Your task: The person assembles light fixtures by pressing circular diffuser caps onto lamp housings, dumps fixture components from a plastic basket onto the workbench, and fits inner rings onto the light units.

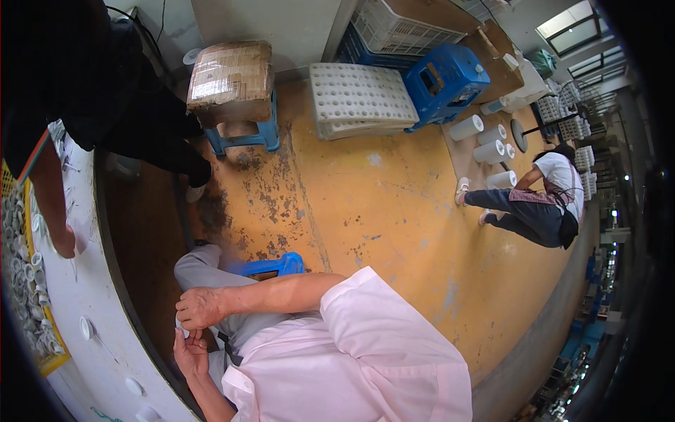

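— Starting at the far left?
— With a yellow basket (51, 365), partly cut off by the dark rim of the view. Holds a heap of small white pieces (28, 278), many with round mouths.
— And just beside it?
— A white table (77, 281). Bears a round cup (86, 328) with a thin stem, plus a flat cap (133, 385) nearer the lower edge. Also, over the surface, a co-worker's hand (65, 243), pointing down; cannot tell whether gripping anything.
— Right of the table edge?
— A white part (181, 325), out over the lap, caught between both hands and mostly covered.
— Left hand (191, 354)?
— Below the part, thumb and fingertips drawn nearly together, pinching at it.
— Right hand (200, 309)?
— Just above, knuckles up, fingers curled down over the same part; finer grip hidden.
— Farther right?
— A taped box (230, 74) on a blue stool (246, 135). Closed; cannot see inside.
— Then?
— White trays (362, 95), stacked flat on the floor, with rows of round holes. Behind, a white crate (404, 32) atop a blue crate (362, 49); contents impossible to tell.
— And at the right?
— White cylinders (486, 152), grouped on the floor near a bending co-worker (559, 179). Cannot tell whether hollow.
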{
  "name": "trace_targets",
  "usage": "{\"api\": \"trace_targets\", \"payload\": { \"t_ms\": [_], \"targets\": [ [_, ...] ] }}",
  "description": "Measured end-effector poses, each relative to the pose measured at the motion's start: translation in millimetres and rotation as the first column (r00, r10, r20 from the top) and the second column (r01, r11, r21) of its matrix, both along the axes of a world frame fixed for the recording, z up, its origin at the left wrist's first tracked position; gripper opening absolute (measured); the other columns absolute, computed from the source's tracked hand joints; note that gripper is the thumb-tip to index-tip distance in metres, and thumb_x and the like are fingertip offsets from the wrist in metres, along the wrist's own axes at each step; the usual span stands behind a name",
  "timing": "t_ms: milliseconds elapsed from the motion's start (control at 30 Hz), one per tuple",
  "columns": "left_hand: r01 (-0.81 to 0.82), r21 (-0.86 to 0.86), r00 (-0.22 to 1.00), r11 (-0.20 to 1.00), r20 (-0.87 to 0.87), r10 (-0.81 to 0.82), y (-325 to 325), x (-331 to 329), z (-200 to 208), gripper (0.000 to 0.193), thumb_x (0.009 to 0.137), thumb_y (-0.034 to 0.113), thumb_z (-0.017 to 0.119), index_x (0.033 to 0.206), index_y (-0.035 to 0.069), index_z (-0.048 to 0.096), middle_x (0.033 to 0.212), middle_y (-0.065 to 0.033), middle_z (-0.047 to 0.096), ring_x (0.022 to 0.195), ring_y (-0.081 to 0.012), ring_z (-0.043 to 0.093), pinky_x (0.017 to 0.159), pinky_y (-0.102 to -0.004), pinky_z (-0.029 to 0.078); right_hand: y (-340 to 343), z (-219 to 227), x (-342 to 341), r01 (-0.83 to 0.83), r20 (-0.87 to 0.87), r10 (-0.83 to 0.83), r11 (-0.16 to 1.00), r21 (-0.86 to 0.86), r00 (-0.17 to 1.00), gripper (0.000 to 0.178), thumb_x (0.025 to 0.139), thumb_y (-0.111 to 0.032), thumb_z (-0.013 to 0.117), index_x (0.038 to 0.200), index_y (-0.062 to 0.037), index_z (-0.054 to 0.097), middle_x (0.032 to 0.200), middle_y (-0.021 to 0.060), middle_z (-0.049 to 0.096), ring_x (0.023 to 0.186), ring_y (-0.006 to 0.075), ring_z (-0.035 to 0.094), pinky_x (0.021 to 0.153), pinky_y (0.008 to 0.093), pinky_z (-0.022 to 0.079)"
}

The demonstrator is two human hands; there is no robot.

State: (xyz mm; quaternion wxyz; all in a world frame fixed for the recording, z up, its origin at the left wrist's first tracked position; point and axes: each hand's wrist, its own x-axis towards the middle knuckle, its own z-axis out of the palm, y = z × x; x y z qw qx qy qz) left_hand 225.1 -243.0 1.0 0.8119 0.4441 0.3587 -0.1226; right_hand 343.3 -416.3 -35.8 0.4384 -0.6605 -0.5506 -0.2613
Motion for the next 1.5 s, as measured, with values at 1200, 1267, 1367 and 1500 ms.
{"api": "trace_targets", "payload": {
  "t_ms": [1200,1267,1367,1500],
  "targets": [
    [0.113,0.434,0.964,0.894,0.171,-0.205,-7.9,2.4,-10.1,0.022,0.097,0.017,0.053,0.110,-0.001,0.058,0.092,-0.0076,0.068,0.073,-0.0110,0.065,0.059,-0.0212,0.045,7.7,20.8,-12.0,-0.120,-0.973,0.034,0.993,0.007,0.229,0.023,0.073,-0.021,0.067,0.082,0.0003,0.068,0.077,0.0162,0.068,0.071,0.0282,0.066,0.064,0.0381,0.051],
    [0.118,0.431,0.955,0.895,0.196,-0.220,-5.5,0.4,-12.8,0.025,0.097,0.017,0.053,0.113,-0.001,0.058,0.093,-0.0076,0.069,0.074,-0.0106,0.065,0.059,-0.0210,0.045,8.8,19.2,-13.9,-0.124,-0.966,0.023,0.992,-0.009,0.259,0.024,0.074,-0.022,0.067,0.082,0.0008,0.067,0.077,0.0166,0.067,0.070,0.0285,0.066,0.064,0.0378,0.051],
    [0.125,0.434,0.951,0.892,0.204,-0.232,0.2,-2.8,-17.9,0.024,0.097,0.018,0.054,0.112,-0.001,0.059,0.091,-0.0063,0.068,0.074,-0.0104,0.064,0.059,-0.0209,0.044,11.0,18.5,-18.3,-0.131,-0.952,0.011,0.991,-0.031,0.307,0.024,0.075,-0.022,0.066,0.082,0.0011,0.067,0.077,0.0170,0.067,0.069,0.0291,0.066,0.063,0.0377,0.051],
    [0.146,0.469,0.949,0.871,0.184,-0.258,5.6,-5.8,-26.6,0.024,0.097,0.018,0.054,0.111,0.000,0.060,0.090,-0.0053,0.068,0.073,-0.0103,0.064,0.059,-0.0207,0.044,13.6,15.3,-23.7,-0.145,-0.941,0.009,0.988,-0.043,0.339,0.023,0.075,-0.020,0.064,0.082,0.0008,0.067,0.076,0.0172,0.067,0.069,0.0297,0.066,0.062,0.0385,0.051]
  ]
}}
